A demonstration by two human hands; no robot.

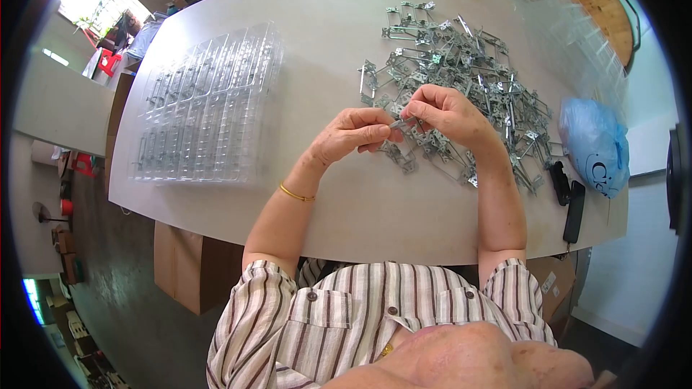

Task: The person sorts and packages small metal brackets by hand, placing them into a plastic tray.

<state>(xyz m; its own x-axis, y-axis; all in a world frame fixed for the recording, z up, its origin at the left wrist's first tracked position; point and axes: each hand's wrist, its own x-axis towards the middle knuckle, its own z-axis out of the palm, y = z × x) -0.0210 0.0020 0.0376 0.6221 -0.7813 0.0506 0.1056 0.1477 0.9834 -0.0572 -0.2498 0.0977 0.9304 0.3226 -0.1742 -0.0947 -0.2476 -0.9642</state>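
Both hands meet over the near left edge of a heap of metal brackets (497, 94). My left hand (358, 130) is closed in a pinch on a small metal bracket (401, 124). From the other side, my right hand (448, 114) pinches at the same piece with thumb and forefinger. Fingers partly cover the piece, so its full shape is hidden. The heap consists of grey brackets with flat, holed end plates and thin rods, tangled together. To the left stands a stack of clear plastic trays (205, 108), with rows of metal pieces in its compartments.
On the right of the white table (324, 216) lie a blue plastic bag (595, 145) and a black handheld tool (574, 212). More clear trays (569, 32) rest at the back right. A cardboard box (189, 265) stands below the table's near left edge.
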